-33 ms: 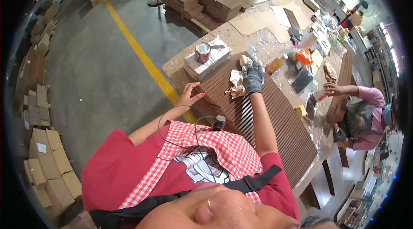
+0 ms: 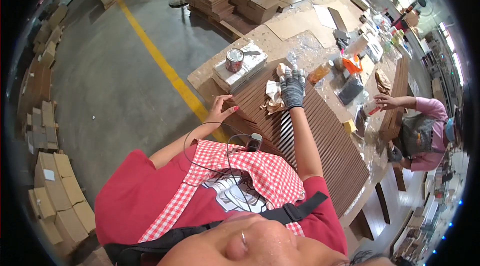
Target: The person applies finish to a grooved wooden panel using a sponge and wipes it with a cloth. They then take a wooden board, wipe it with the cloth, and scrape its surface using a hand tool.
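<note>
A stack of brown grooved strips [image 2: 330, 141] lies on the worktable in front of me. My right hand [image 2: 293, 90], in a grey glove with pale fingertips, lies flat on the stack with its fingers stretched out. Crumpled whitish-tan paper or cloth [image 2: 273, 98] sticks out beside and partly beneath it; how much lies under the palm is hidden. Bare, with red nails, my left hand [image 2: 220, 109] rests at the near left edge of the stack, thumb and fingers apart. Black-and-white striping [image 2: 287, 133] shows on the strips beside my right forearm.
An open tin can [image 2: 234, 60] stands on a wrapped block [image 2: 240, 68] at the table's left corner. Beyond my right hand are an amber bottle [image 2: 320, 72], a dark block [image 2: 350, 90] and an orange bag [image 2: 352, 64]. A co-worker [image 2: 425, 126] at right holds a red-and-white object [image 2: 371, 107].
The co-worker's red-and-white object has turned, showing more of its white part. My hands stay in almost the same place; the whole view has shifted slightly.
</note>
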A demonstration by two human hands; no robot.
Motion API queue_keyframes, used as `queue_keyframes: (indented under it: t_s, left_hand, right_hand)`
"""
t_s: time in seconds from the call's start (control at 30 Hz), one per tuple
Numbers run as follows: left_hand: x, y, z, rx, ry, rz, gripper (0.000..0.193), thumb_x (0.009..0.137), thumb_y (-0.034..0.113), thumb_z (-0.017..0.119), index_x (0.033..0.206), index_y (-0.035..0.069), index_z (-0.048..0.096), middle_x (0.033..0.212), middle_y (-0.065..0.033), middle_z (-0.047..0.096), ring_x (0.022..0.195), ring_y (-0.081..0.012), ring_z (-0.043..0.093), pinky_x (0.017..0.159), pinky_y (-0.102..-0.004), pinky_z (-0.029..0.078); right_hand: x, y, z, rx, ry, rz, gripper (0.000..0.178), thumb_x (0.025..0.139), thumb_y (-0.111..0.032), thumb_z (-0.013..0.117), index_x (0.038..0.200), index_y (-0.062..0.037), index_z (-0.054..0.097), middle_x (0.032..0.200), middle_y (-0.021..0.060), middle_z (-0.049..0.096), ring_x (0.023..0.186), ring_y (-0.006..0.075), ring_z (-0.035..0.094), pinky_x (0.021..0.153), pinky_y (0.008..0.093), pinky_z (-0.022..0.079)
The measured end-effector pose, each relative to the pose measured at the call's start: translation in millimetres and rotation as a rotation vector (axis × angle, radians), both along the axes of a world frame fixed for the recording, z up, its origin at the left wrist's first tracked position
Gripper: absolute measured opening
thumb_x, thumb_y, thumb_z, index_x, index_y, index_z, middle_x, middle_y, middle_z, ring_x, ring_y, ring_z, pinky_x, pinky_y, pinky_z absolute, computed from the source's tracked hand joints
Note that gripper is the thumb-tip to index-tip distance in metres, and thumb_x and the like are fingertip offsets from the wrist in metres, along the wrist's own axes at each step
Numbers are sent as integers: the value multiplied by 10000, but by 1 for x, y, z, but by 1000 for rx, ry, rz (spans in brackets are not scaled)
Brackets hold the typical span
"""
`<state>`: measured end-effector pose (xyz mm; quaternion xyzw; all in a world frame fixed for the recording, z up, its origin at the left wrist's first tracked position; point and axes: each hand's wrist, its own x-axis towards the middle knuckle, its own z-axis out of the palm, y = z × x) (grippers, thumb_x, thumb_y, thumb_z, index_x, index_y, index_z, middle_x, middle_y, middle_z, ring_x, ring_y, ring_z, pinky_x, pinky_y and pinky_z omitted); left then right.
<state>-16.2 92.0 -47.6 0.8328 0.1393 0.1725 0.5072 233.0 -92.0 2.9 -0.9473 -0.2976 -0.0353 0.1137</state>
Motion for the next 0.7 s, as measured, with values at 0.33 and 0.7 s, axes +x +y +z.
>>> queue_keyframes:
  t_s: [0.33, 0.7]
  left_hand:
    - [20, -3, -7, 56, 31, 53, 468, 918, 417, 534, 1186, 35, 517, 1158, -137, 489, 1152, -279, 449, 1005, -360, 333]
    - [21, -2, -18, 186, -124, 80, 423, 922, 393, 536, 1132, 26, 516, 1112, -147, 513, 1071, -301, 507, 931, -380, 391]
  right_hand:
    - [-114, 1, -16, 141, -35, 217, 437, 917, -274, 456, 1335, -147, 469, 1504, 105, 269, 1399, 317, 203, 1111, 439, 211]
    - [-88, -23, -75, 1318, 1636, -297, 284, 878, -51, 604, 1155, 13, 597, 1084, 102, 638, 899, 102, 605, 730, 193, 534]
